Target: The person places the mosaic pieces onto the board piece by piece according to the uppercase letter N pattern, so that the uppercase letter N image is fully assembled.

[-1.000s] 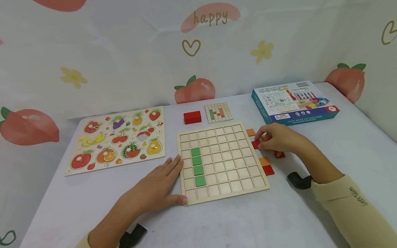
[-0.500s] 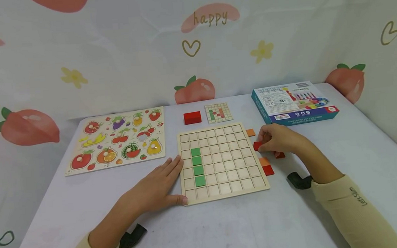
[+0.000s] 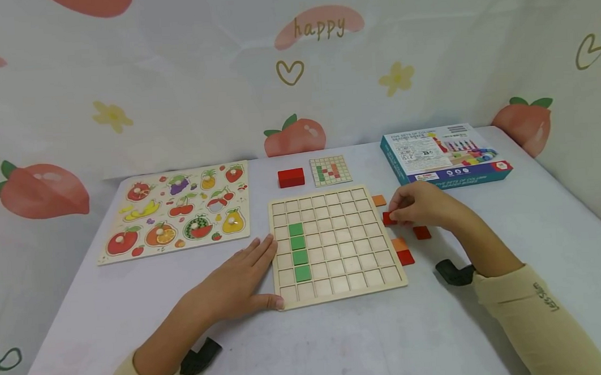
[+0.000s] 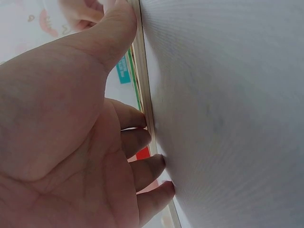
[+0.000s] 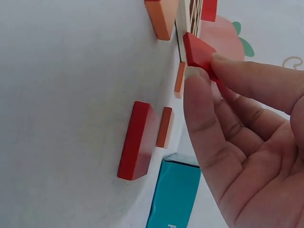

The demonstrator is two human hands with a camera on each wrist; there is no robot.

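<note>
Looking forward and down from the head, standing well back, spanning the table [image 3: 339, 344], grid board [image 3: 333, 254], left hand [image 3: 239, 275] and right hand [image 3: 424, 205]. From the left wrist, tipped sideways, peering very near past the left hand, skimming the grid board's edge. From the right wrist, also tipped sideways, facing a red tile [image 5: 199, 52] close up, sharing it and the teal box [image 5: 176, 192] with the head view.

"What finish had the red tile [image 5: 200, 51] you pinched?"
"Smooth paint, I saw; the grid board [image 3: 343, 237] looked like bare wood."
"And the box [image 3: 431, 153]?"
"Smooth printed card; the surface [image 3: 349, 343] seemed matt cloth."
</note>
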